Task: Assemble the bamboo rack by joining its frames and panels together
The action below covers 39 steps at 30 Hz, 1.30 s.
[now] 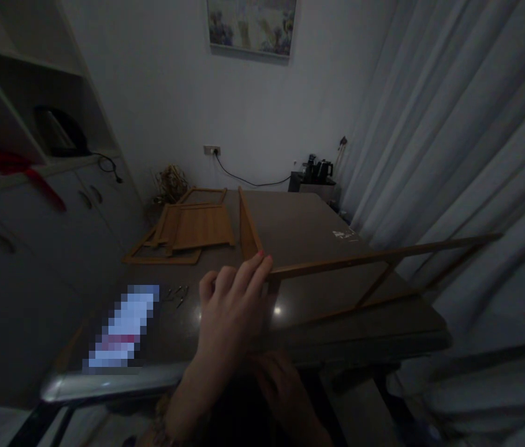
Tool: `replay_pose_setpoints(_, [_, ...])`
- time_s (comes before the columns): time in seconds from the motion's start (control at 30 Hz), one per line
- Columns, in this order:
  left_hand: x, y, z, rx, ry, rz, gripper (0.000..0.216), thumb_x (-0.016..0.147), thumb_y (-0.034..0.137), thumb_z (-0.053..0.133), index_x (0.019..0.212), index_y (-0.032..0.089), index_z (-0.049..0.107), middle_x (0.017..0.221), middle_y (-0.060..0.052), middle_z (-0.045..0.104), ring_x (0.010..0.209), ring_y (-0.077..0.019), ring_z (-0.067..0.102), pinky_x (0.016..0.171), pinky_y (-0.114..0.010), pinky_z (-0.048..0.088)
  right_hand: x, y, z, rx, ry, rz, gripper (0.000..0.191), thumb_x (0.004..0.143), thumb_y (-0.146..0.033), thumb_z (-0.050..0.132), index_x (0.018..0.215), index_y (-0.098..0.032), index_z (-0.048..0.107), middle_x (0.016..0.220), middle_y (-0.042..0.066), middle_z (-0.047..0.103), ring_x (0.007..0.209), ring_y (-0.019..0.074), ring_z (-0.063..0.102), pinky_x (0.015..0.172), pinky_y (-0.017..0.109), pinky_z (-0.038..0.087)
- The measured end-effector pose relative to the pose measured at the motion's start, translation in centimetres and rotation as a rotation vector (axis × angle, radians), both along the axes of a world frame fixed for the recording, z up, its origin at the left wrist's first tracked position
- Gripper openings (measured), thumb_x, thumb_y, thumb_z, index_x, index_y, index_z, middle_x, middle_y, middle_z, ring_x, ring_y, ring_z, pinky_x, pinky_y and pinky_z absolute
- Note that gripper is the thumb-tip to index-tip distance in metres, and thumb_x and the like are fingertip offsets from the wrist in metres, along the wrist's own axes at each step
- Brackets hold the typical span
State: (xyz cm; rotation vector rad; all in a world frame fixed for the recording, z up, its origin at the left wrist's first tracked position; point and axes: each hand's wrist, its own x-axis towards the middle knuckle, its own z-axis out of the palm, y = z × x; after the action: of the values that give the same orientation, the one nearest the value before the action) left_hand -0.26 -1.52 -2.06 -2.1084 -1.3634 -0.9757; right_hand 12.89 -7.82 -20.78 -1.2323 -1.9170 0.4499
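While gripped at corner joint, frame (374, 261) stands on edge on table (299, 223), long rail running right past table edge, short side running back. Left hand (232, 310) clamped over corner, fingers (257, 270) on top rail, likely steadying joint. Right hand (285, 385) low below table edge, dark; grasp cannot be told. Screws (177, 295) just left of hand. Stacked panels (192, 230) at far left of table. Curtain (453, 155) close to rail's right end. Kettle (318, 169) beyond table.

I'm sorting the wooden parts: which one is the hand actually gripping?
The left hand grips the open wooden frame standing upright at the table's near right; the flat stack of panels at far left lies untouched.
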Motion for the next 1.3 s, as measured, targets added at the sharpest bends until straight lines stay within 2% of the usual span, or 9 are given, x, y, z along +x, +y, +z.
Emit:
replay_pose_setpoints(0.17, [0.1,0.1,-0.1,0.022,0.011,0.001,0.039,0.085,0.033,0.062,0.123,0.025,0.057,0.12,0.001,0.068,0.085,-0.0218,0.054,0.079,-0.042,0.033,0.0,0.0,0.3,0.074,0.013,0.0,0.037,0.096,-0.015,0.042,0.13,-0.027,0.052,0.104,0.005,0.069,0.094,0.0199,0.065,0.085,0.035,0.055])
replay_pose_setpoints(0.33, [0.0,0.2,-0.3,0.006,-0.003,-0.006,0.041,0.085,0.033,0.062,0.125,0.026,0.055,0.124,0.002,0.065,0.087,-0.0219,0.054,0.08,-0.042,0.033,-0.1,-0.1,0.0,0.115,0.03,-0.063,0.034,0.1,-0.021,0.036,0.127,-0.026,0.055,0.105,0.006,0.071,0.095,0.0193,0.068,0.082,0.031,0.057])
replay_pose_setpoints(0.53, [0.2,0.0,-0.2,-0.007,-0.017,-0.004,0.038,0.087,0.033,0.06,0.124,0.027,0.055,0.123,0.001,0.066,0.088,-0.022,0.054,0.082,-0.042,0.034,0.2,-0.3,-1.0,0.179,0.082,-0.18,0.032,0.1,-0.04,0.04,0.103,-0.024,0.068,0.086,0.003,0.076,0.075,0.0162,0.073,0.068,0.023,0.058])
replay_pose_setpoints(0.7, [0.1,0.0,-0.2,0.001,-0.016,-0.002,0.035,0.089,0.034,0.057,0.123,0.026,0.056,0.122,0.002,0.067,0.087,-0.0219,0.054,0.081,-0.042,0.033,0.5,-0.1,-0.8,0.29,0.037,-0.245,0.037,0.099,-0.046,0.04,0.093,-0.023,0.068,0.076,0.001,0.075,0.065,0.0143,0.071,0.061,0.022,0.054])
replay_pose_setpoints(0.87, [0.1,0.0,-0.2,-0.021,-0.003,0.009,0.04,0.086,0.033,0.061,0.125,0.026,0.056,0.123,0.0,0.066,0.089,-0.0224,0.054,0.082,-0.042,0.034,0.9,0.2,-0.3,0.367,-0.165,-0.3,0.046,0.1,-0.046,0.036,0.07,-0.023,0.063,0.063,0.0,0.069,0.058,0.0163,0.062,0.061,0.029,0.045])
replay_pose_setpoints(1.0, [0.1,0.0,-0.3,-0.007,-0.004,0.008,0.04,0.086,0.033,0.061,0.125,0.026,0.055,0.123,0.001,0.066,0.088,-0.0225,0.054,0.082,-0.042,0.033,1.1,0.4,-0.3,0.386,-0.29,-0.331,0.05,0.102,-0.038,0.032,0.064,-0.024,0.06,0.059,0.001,0.066,0.058,0.0172,0.059,0.064,0.031,0.04])
replay_pose_setpoints(1.13, [0.0,0.1,-0.4,0.0,0.0,-0.008,0.043,0.085,0.033,0.063,0.126,0.026,0.054,0.123,0.001,0.066,0.088,-0.0225,0.053,0.081,-0.042,0.033,0.9,0.4,-1.1,0.341,-0.222,-0.317,0.039,0.101,-0.033,0.037,0.074,-0.024,0.064,0.07,0.002,0.069,0.067,0.0186,0.063,0.067,0.031,0.045])
replay_pose_setpoints(1.23, [0.0,0.1,-0.5,-0.006,-0.013,-0.005,0.042,0.085,0.032,0.062,0.126,0.027,0.055,0.122,0.0,0.066,0.088,-0.0223,0.054,0.082,-0.042,0.034,0.7,0.3,-2.0,0.266,-0.012,-0.3,0.024,0.099,-0.036,0.043,0.101,-0.024,0.064,0.087,0.004,0.072,0.078,0.0182,0.068,0.07,0.028,0.053])
replay_pose_setpoints(1.3, [0.0,0.1,-0.5,-0.011,-0.021,0.0,0.042,0.085,0.03,0.062,0.126,0.027,0.055,0.12,0.0,0.067,0.087,-0.022,0.055,0.082,-0.042,0.034,0.6,0.1,-2.5,0.215,0.103,-0.288,0.025,0.098,-0.037,0.046,0.114,-0.023,0.06,0.095,0.005,0.073,0.082,0.0174,0.07,0.07,0.026,0.056])
